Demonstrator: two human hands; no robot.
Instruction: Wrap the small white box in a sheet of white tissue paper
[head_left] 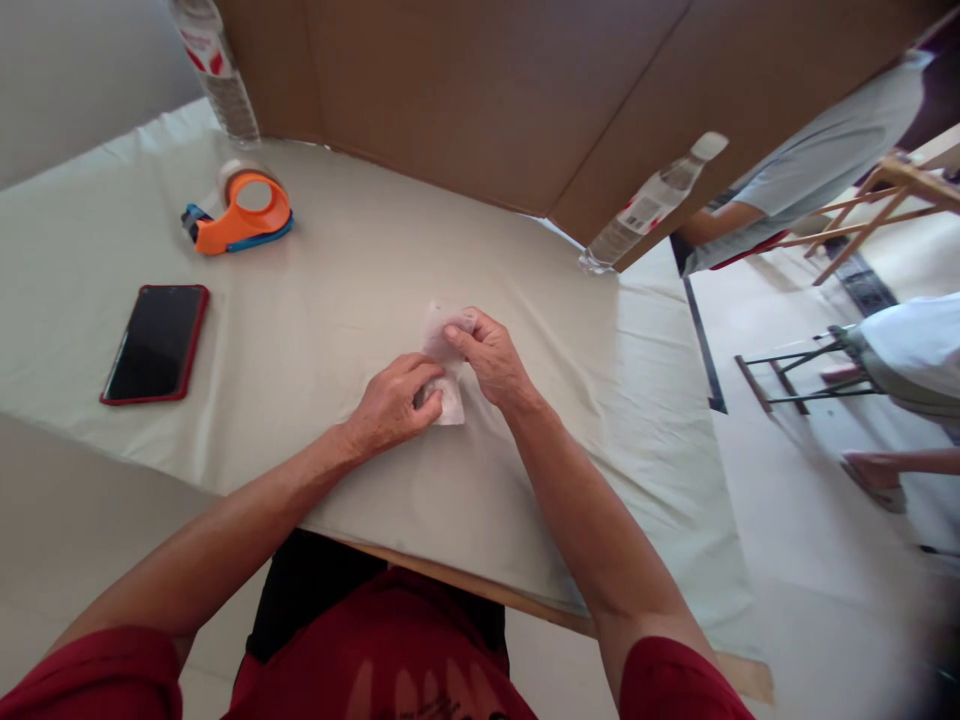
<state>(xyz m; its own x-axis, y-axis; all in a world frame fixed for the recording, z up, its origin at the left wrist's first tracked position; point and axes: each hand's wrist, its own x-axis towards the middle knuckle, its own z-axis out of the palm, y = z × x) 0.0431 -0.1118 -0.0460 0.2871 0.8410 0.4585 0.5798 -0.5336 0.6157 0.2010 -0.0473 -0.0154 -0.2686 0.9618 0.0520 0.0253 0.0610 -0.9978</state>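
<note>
Over the middle of the cloth-covered table, a small thin whitish sheet (452,404) lies between my two hands; whether it is paper or a plastic bag I cannot tell. My right hand (493,362) pinches its upper part between thumb and fingers. Lower down and to the left, my left hand (395,408) is curled with thumb and fingertips closed on the lower part. Both hands rest close to the tabletop, almost touching each other. Some of the sheet is hidden behind the fingers.
An orange and blue tape dispenser (280,207) and a red-cased phone (155,343) lie to the left on the pale tablecloth (330,270). Bottles stand at far left (225,85) and right (637,215), against a cardboard panel (450,90). Other people and wooden stools are at right.
</note>
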